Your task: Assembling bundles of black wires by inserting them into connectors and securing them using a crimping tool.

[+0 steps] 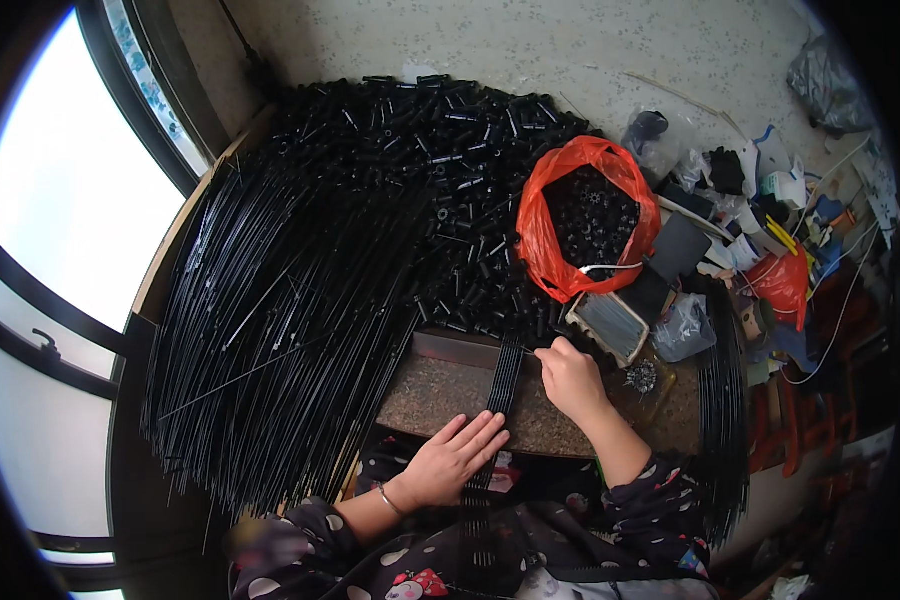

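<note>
A narrow row of thin black rods (505, 380) lies across the brown speckled work surface (430, 385), running from the pile of parts toward my lap. My left hand (450, 462) rests flat on this row at the table's near edge, fingers stretched out. To the right of the row's far end, my right hand (570, 378) is closed in a pinch. Something thin seems to reach from its fingertips toward the rods, too small to name. A low metal bar (455, 350) stands behind the bare surface, left of the rods.
Many long black rods (270, 340) fill the left side. Behind them heap short black tubes (420, 130). A red plastic bag (545, 240) holds small dark parts. Near it are a shallow box (610, 325), a clear bag (683, 328) and a spiky round part (642, 376). More rods (720, 400) hang at right.
</note>
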A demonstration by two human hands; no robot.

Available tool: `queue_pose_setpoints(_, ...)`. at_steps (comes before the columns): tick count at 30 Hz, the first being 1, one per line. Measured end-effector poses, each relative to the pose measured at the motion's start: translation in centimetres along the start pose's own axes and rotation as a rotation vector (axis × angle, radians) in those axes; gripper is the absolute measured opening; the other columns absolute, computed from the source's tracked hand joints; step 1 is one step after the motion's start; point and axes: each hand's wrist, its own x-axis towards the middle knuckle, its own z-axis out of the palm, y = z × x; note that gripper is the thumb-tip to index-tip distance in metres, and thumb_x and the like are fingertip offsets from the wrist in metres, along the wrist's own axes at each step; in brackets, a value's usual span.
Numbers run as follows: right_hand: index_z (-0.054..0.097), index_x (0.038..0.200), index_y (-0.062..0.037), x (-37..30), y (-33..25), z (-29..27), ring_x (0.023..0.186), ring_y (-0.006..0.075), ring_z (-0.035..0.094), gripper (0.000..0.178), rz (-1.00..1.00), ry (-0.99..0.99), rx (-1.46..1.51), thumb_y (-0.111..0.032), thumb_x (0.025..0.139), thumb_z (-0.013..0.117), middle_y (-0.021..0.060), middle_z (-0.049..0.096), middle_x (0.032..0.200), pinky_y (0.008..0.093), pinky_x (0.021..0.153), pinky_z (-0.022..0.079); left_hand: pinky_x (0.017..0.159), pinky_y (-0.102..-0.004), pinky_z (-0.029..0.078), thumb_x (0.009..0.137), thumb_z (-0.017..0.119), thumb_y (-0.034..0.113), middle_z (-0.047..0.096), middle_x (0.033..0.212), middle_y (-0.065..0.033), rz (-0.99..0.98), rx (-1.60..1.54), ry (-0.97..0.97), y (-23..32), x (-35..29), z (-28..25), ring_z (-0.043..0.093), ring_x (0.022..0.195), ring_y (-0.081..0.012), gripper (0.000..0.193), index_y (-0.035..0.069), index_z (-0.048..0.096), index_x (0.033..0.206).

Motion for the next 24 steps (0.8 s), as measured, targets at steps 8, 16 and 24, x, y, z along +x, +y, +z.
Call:
queue_pose_setpoints(8, 0.063, 0.086, -0.0040, 0.8, 1.5, 0.2, 0.068, 0.0276, 0.059, 0.014, -0.172, -0.024, -0.035, -0.004, 0.076, 0.053, 0.0091, 0.052, 0.076, 0.0367, 0.059, 0.049, 0.105, -0.0429, 0.021, 0.068, 0.057, 0.027, 0.024, 0.144, -0.0166, 0.011, -0.004, 0.020, -0.1, 0.1, 0.1, 0.025, 0.133, -0.0291, 0.079, 0.002, 0.027, 0.137)
queue_pose_setpoints(16, 0.060, 0.086, -0.0051, 1.9, 2.0, -0.3, 0.070, 0.0252, 0.059, 0.013, -0.320, -0.050, -0.108, -0.006, 0.075, 0.053, 0.0068, 0.052, 0.077, 0.0362, 0.058, 0.049, 0.105, -0.0428, 0.021, 0.067, 0.057, 0.027, 0.025, 0.143, -0.0165, 0.005, 0.001, 0.032, 0.0, 0.0, 0.1, 0.026, 0.132, -0.0287, 0.080, 0.003, 0.028, 0.137)
queue_pose_setpoints(24, 0.057, 0.079, -0.0051, 1.6, 1.7, -0.6, 0.072, 0.0214, 0.055, 0.008, -0.396, 0.110, -0.257, -0.011, 0.073, 0.057, 0.0040, 0.051, 0.071, 0.0330, 0.059, 0.046, 0.106, -0.0410, 0.021, 0.065, 0.057, 0.024, 0.023, 0.144, -0.0165, 0.003, 0.044, -0.002, 0.2, -0.2, -0.2, 0.024, 0.133, -0.0283, 0.082, 0.002, 0.026, 0.137)
